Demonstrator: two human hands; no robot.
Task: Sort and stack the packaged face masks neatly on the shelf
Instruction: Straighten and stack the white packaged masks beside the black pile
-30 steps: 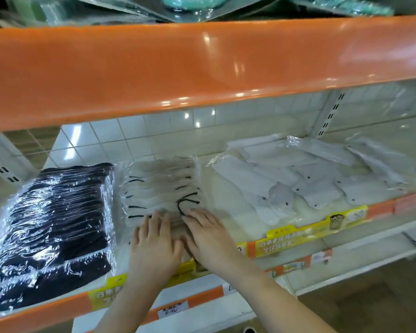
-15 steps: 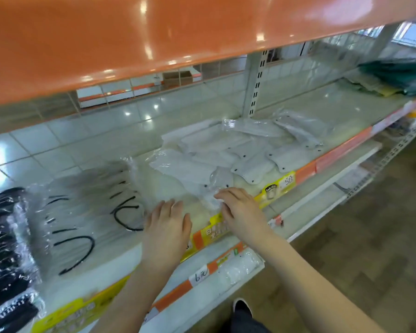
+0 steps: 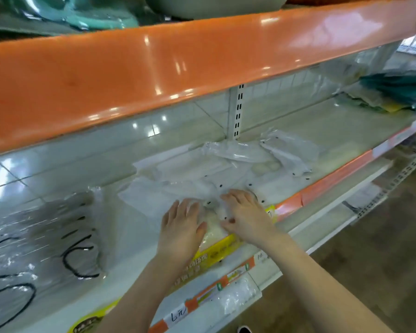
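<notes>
Several loose white face-mask packets (image 3: 202, 174) lie scattered and overlapping in clear wrap on the middle of the white shelf (image 3: 305, 138). My left hand (image 3: 181, 224) lies flat on the nearest packets at the shelf's front, fingers straight. My right hand (image 3: 246, 215) rests just beside it on the same packets, fingers slightly bent and thumb tucked toward the left hand. At the left sits a neater stack of clear packets with black ear loops (image 3: 46, 236).
An orange shelf lip (image 3: 154, 68) hangs low overhead. A slotted upright (image 3: 237, 111) stands at the back. Dark green packets (image 3: 399, 90) lie far right. Yellow and orange price strips (image 3: 334, 181) line the shelf's front edge. A small clear packet (image 3: 235, 294) sits on the lower ledge.
Both hands left the black-loop stack and moved right to the white packets. The left hand now lies on them beside the right. The view swung right.
</notes>
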